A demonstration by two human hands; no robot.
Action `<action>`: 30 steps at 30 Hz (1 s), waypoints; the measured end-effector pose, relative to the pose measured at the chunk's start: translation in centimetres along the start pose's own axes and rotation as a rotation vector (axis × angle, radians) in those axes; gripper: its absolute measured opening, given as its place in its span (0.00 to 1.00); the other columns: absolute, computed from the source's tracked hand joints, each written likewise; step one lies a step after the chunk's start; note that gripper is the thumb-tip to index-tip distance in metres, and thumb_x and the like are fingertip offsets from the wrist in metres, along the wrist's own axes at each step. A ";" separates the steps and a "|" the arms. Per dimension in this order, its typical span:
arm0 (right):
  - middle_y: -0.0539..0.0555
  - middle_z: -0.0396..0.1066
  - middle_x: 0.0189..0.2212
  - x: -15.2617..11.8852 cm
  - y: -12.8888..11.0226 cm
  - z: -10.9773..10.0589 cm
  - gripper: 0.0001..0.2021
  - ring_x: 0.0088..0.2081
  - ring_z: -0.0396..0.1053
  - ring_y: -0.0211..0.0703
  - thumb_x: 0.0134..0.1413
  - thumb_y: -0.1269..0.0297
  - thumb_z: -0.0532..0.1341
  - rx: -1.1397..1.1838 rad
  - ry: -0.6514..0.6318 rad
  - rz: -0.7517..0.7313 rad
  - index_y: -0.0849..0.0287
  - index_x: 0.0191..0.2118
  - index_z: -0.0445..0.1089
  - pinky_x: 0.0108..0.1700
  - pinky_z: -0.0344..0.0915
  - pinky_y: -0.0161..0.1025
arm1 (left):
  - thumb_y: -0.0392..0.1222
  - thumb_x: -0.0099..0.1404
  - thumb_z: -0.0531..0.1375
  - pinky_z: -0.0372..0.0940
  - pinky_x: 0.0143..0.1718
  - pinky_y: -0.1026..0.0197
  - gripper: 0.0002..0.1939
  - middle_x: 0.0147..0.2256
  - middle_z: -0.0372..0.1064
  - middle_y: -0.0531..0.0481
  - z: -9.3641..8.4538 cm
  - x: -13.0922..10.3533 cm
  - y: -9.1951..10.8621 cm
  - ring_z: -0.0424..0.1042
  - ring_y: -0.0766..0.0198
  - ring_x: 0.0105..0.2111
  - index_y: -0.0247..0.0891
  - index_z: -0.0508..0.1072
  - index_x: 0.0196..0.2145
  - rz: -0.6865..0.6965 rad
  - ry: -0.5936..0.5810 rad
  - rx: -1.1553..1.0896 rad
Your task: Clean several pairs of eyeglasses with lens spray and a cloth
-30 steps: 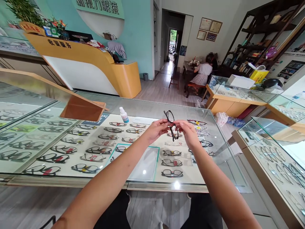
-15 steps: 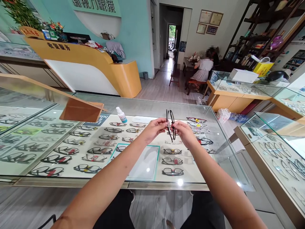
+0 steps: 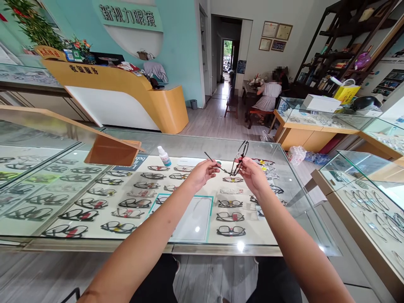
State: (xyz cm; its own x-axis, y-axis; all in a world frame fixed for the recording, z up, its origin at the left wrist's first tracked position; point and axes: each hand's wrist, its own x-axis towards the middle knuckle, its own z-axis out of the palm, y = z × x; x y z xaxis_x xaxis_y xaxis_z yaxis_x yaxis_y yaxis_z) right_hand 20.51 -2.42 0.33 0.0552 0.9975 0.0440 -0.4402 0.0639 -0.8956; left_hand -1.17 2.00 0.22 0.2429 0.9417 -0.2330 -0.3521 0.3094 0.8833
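Note:
Above the glass counter I hold a pair of dark-framed eyeglasses [image 3: 245, 148] between both hands. My right hand [image 3: 251, 171] pinches the frame front, which stands nearly upright and edge-on. One temple arm stretches out to the left, where my left hand [image 3: 203, 173] has its fingers closed around it. The fingertips of the two hands are apart. How the other temple lies is hard to make out. Beyond my left hand a white spray bottle [image 3: 164, 156] stands on the glass, and rows of eyeglasses [image 3: 230, 203] lie in the case below.
The glass display case [image 3: 176, 139] spans the space before me. A tilted wooden-framed mirror or stand [image 3: 115, 150] is at left. More glass cases [image 3: 356, 181] stand at right. Behind are a yellow counter [image 3: 170, 109] and a seated person [image 3: 269, 94] at a table.
The eyeglasses have been turned and one temple swung out to the left. My right hand has shifted right, so the hands are farther apart. The camera view has tilted slightly up.

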 end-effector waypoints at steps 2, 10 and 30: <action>0.54 0.82 0.45 0.0 -0.2 -0.2 0.16 0.40 0.76 0.44 0.51 0.49 0.75 0.028 0.034 -0.021 0.52 0.38 0.75 0.41 0.70 0.41 | 0.38 0.57 0.70 0.68 0.33 0.63 0.09 0.38 0.79 0.45 0.0 -0.2 0.2 0.77 0.65 0.32 0.36 0.75 0.34 -0.021 0.016 -0.017; 0.54 0.82 0.46 -0.9 -1.8 0.1 0.14 0.43 0.76 0.48 0.60 0.46 0.69 -0.212 -0.002 -0.213 0.51 0.38 0.72 0.47 0.71 0.46 | 0.42 0.57 0.73 0.63 0.30 0.65 0.14 0.35 0.77 0.49 -0.6 -0.4 0.9 0.72 0.68 0.27 0.38 0.76 0.39 0.020 -0.012 0.100; 0.54 0.75 0.65 -2.9 -1.8 1.6 0.08 0.59 0.68 0.59 0.76 0.60 0.57 -1.102 -0.389 -0.657 0.48 0.47 0.74 0.62 0.66 0.61 | 0.55 0.65 0.71 0.69 0.49 0.54 0.19 0.50 0.82 0.37 -0.2 -1.2 1.7 0.79 0.51 0.50 0.39 0.77 0.46 0.048 -0.290 -0.144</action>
State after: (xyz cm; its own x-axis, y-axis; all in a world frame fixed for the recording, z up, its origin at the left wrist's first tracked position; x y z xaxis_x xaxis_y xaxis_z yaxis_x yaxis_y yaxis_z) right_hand 19.73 -5.34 2.49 -0.3615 0.7469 0.5580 0.5264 0.6575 -0.5391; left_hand -2.28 1.42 1.90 0.4635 0.8847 -0.0488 -0.4883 0.3010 0.8191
